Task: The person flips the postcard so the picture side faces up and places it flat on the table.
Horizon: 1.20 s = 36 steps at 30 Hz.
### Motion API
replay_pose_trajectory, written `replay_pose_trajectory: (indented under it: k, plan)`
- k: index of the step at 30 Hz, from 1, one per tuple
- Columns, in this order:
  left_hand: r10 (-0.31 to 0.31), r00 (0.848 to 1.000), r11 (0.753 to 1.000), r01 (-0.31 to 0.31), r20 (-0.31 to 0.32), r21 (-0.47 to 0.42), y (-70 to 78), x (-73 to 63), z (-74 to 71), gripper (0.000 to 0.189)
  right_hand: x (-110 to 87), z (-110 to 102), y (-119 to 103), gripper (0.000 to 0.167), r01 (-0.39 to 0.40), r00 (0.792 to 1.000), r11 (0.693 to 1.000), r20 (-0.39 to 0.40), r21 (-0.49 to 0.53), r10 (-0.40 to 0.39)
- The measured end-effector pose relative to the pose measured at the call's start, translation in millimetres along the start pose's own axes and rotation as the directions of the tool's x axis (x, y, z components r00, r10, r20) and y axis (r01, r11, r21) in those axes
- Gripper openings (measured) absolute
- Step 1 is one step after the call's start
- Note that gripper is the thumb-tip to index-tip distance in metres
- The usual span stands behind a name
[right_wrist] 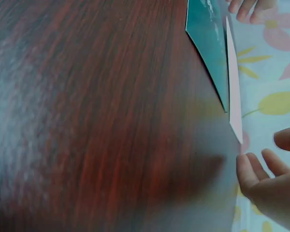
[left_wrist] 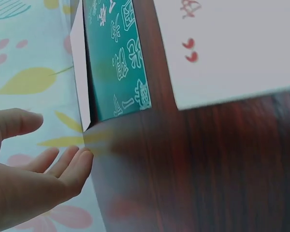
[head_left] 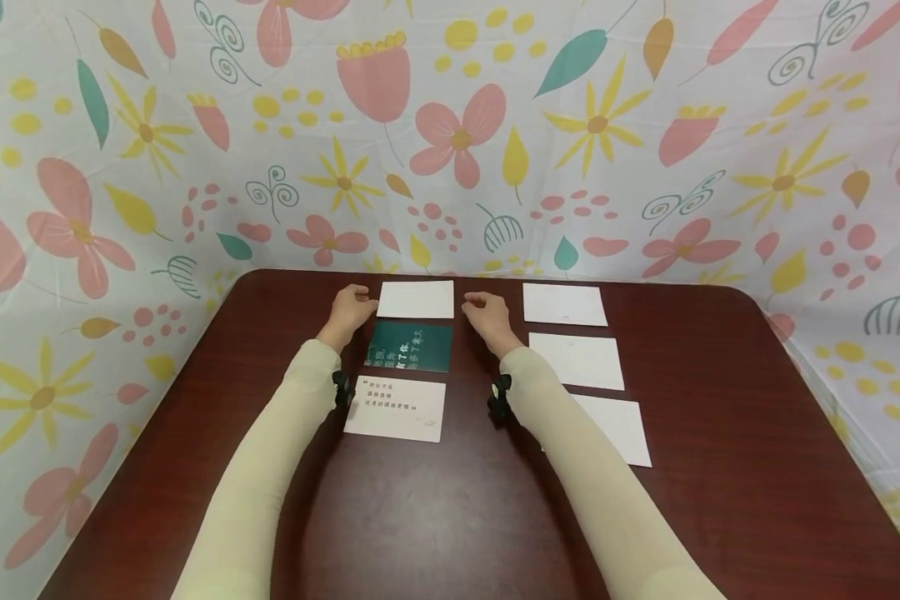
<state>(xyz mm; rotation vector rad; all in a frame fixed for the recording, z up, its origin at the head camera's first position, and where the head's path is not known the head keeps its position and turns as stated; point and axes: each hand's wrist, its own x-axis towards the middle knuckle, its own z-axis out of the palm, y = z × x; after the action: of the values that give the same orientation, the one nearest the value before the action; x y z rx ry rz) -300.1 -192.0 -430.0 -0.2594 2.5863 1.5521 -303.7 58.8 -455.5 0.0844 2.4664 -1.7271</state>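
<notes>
A blank white card [head_left: 416, 299] lies at the far end of the left column, between my two hands. My left hand [head_left: 351, 315] is just off its left edge, thumb and fingers apart with nothing between them. On the other side my right hand [head_left: 487, 318] hovers beyond its right edge, fingers loosely bent and holding nothing. Nearer than the white card is a dark green card [head_left: 412, 347] with pale lettering, also legible in part in the left wrist view [left_wrist: 118, 58]. Closest to me in that column lies a whitish card [head_left: 397, 408] with a few lines of text.
To the right, a second column has a far white card [head_left: 565, 305], a middle one [head_left: 576, 361] and a near one [head_left: 617, 427], partly covered by my right sleeve. The dark wooden table [head_left: 420, 517] ends at a flower-patterned cloth [head_left: 450, 108] behind it.
</notes>
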Motion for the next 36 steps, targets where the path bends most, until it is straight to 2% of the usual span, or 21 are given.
replay_pose_trajectory:
  k: [4,8,14,23,30,36]
  plan:
    - [-0.017,1.0,0.999,0.018,0.013,-0.048,0.2,6.4,5.8,0.052,3.8,4,0,0.046,-0.008,0.999,0.999,0.044,0.042,0.006]
    - [-0.011,1.0,0.998,0.012,0.027,-0.057,-0.3,10.6,12.4,0.054,4.9,9,-2,0.05,-0.027,0.996,0.997,0.085,0.071,0.021]
    - [-0.018,1.0,0.998,0.018,0.001,-0.06,1.2,11.3,19.3,0.053,5.8,14,-6,0.053,-0.068,0.991,0.993,0.124,0.099,0.056]
    - [-0.035,0.999,0.998,0.034,-0.013,-0.047,3.4,11.0,21.7,0.049,5.6,13,-7,0.053,-0.12,0.988,0.984,0.114,0.131,0.106]
    - [0.008,1.0,1.0,-0.008,-0.029,-0.005,2.2,9.7,20.5,0.049,6.4,12,-7,0.053,-0.138,0.987,0.959,0.12,0.247,0.111]
    - [0.056,0.997,0.998,-0.055,-0.048,0.029,4.6,6.9,17.7,0.048,5.7,10,-7,0.046,-0.093,0.994,0.967,0.071,0.235,0.078]
